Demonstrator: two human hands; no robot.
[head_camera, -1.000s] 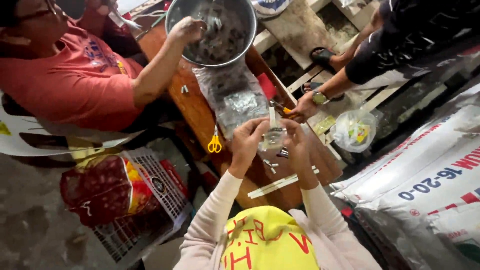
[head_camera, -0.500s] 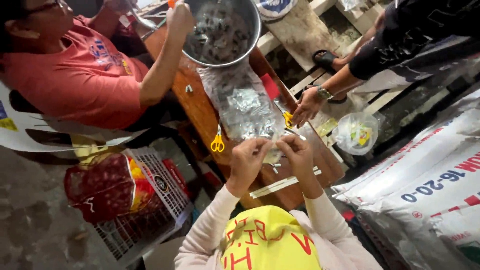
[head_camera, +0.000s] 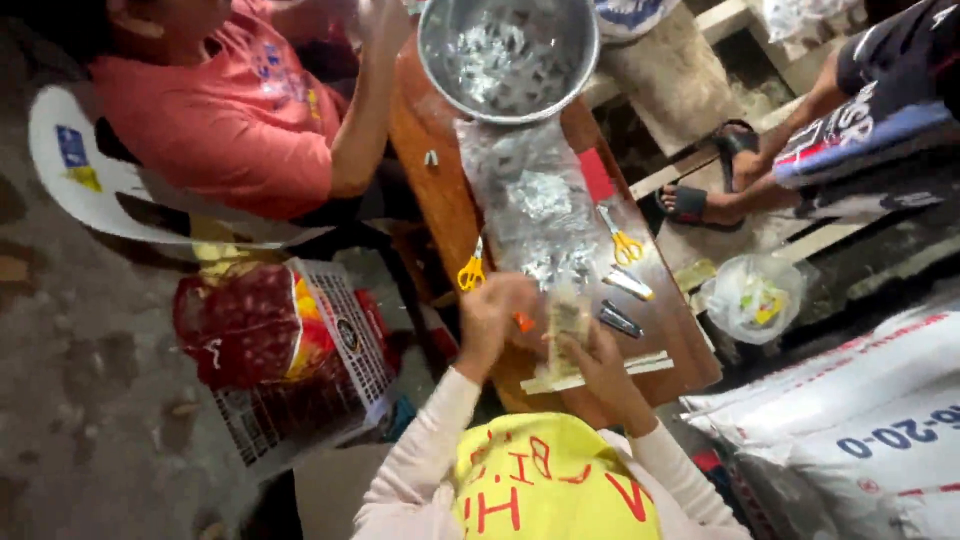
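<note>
**A:** What has changed since a second ago?

**B:** The two hands have come down toward the near end of the wooden table (head_camera: 440, 200), and the small packet (head_camera: 568, 330) has come with them. The co-worker in the red shirt (head_camera: 225, 120) no longer reaches into the metal bowl (head_camera: 508, 52); that arm is now raised beside it.

**A:** Where is the packet now?

**B:** Upright between the hands, its long axis running away from the person, in line with the strip of clear plastic bags (head_camera: 535, 205) stretching toward the bowl.

**A:** Which hand has it?

**B:** The right hand (head_camera: 600, 355) lies under and beside it, fingers curled around its lower part. The left hand (head_camera: 492, 315) sits just to its left, fingers bent and closed; blur keeps me from telling whether they pinch the packet's edge. Something small and orange (head_camera: 524, 322) shows at them.

**A:** What lies nearby?

**B:** Yellow-handled scissors (head_camera: 472, 272) just beyond the left hand, a second pair (head_camera: 626, 246) beyond the right, and a pale wooden stick (head_camera: 600, 372) across the table beneath the right wrist.
</note>
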